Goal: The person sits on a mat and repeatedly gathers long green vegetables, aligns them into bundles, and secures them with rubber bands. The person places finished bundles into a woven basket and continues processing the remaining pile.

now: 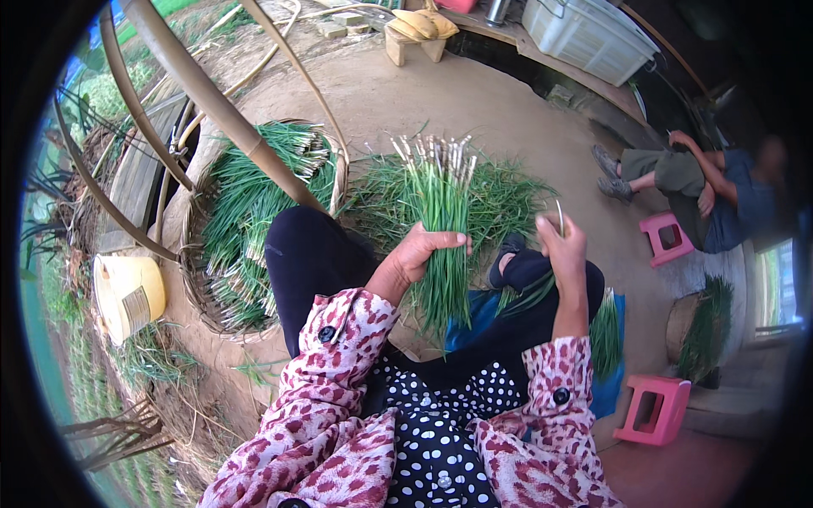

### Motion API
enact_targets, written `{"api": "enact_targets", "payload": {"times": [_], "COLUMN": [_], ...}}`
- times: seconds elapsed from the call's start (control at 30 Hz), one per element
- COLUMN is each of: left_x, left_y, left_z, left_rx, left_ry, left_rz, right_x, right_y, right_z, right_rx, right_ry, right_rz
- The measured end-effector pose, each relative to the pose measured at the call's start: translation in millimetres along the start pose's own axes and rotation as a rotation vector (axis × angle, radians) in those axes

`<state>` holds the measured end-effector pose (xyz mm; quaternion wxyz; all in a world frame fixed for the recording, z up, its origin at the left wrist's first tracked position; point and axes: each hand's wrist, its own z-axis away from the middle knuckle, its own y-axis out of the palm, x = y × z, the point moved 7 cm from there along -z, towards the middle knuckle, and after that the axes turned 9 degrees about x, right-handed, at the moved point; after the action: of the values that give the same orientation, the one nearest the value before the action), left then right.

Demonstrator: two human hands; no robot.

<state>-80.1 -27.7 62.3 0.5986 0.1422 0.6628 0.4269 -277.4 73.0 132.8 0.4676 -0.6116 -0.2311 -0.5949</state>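
Note:
My left hand point(422, 251) grips a thick bunch of garlic chives point(444, 222) around the middle. Its pale root ends point away from me and the green leaves hang towards my lap. Off to the right, my raised right hand point(562, 241) pinches a few chive stalks point(533, 297); one pale end sticks up past the fingertips and the leaves trail below the hand. Beyond the bunch, loose green trimmings point(508, 190) lie heaped on the ground. At my left knee stands a wicker basket point(342, 171) full of chives point(254, 190), with tall bamboo handles.
A bamboo handle point(216, 95) rises close on the left, near a yellow bucket point(136, 295). On the right are more chives point(606, 343) on a blue sheet point(610, 394), pink stools point(657, 409) and a seated person point(711, 178). A wooden stool point(413, 47) stands ahead.

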Motion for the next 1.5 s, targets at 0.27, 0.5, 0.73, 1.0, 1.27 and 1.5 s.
{"api": "enact_targets", "payload": {"times": [0.27, 0.5, 0.73, 1.0, 1.27, 1.5], "left_x": [32.4, 48.8, 60.5, 57.9, 43.6, 45.3], "left_y": [17.9, 12.4, 17.9, -5.9, -15.8, -11.3], "left_z": [11.4, 8.1, 4.2, 3.8, 4.9, 3.7], "left_rx": [-0.001, 0.088, 0.025, -0.122, -0.189, -0.198], "left_ry": [-0.104, -0.149, -0.098, -0.096, 0.028, 0.014], "left_rz": [0.080, 0.203, 0.214, 0.356, 0.228, 0.179], "right_x": [18.7, -1.3, 2.5, -23.1, -17.9, -17.8], "right_y": [61.8, 60.5, 49.2, 49.0, 7.2, 53.8], "right_z": [-30.5, -31.6, -37.7, -33.0, -28.5, -31.0], "right_rx": [0.262, 0.188, -0.061, 0.072, -0.182, 0.118], "right_ry": [-0.066, -0.065, -0.250, 0.083, 0.023, 0.027], "right_rz": [-0.178, -0.267, 0.141, -0.379, -0.447, -0.421]}}
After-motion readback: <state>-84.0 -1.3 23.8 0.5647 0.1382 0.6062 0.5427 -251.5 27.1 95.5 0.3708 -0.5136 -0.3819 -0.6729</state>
